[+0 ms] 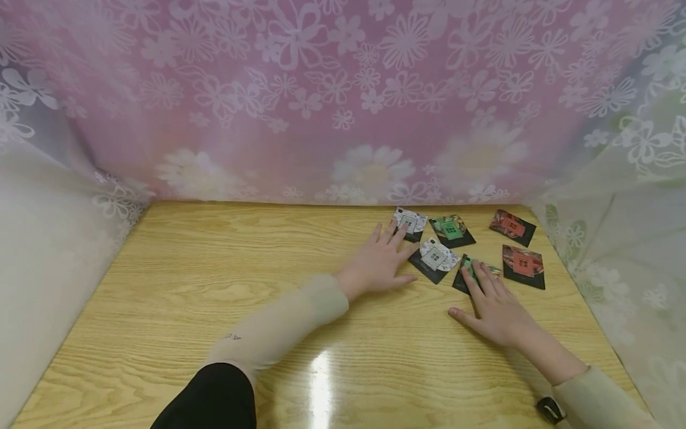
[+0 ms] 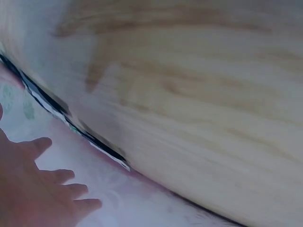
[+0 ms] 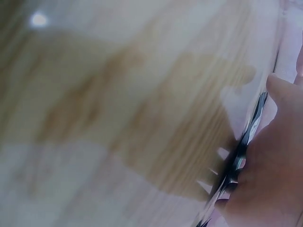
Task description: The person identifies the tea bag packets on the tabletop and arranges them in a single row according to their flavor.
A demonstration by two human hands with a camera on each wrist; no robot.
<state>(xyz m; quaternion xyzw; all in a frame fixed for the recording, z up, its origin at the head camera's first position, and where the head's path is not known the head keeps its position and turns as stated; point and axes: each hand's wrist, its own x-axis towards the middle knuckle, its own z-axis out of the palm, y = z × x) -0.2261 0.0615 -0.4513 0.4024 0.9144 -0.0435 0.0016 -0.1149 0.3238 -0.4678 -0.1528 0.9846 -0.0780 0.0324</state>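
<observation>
In the head view, several flat square packets lie at the back right of the table. My left hand [image 1: 377, 263] has its fingers straight and spread, reaching over the edges of the rear white-and-black packet [image 1: 409, 221] and the front white-and-black packet [image 1: 435, 260]. Whether it touches them is unclear. My right hand [image 1: 497, 310] lays straight fingertips on the front green-and-black packet [image 1: 465, 275], partly covering it. Behind that is another green-and-black packet [image 1: 452, 231]. The left wrist view shows the left hand [image 2: 42, 189] spread; in the right wrist view, the right hand [image 3: 274, 165] overlaps packet edges.
To the right lie a rear red-and-black packet [image 1: 513, 227] and a front red-and-black packet [image 1: 523, 266]. A wood-grain table [image 1: 187, 280] carries everything. Floral curtains [image 1: 321, 119] hang behind it and along both sides. A small black object [image 1: 549, 410] is by the right sleeve.
</observation>
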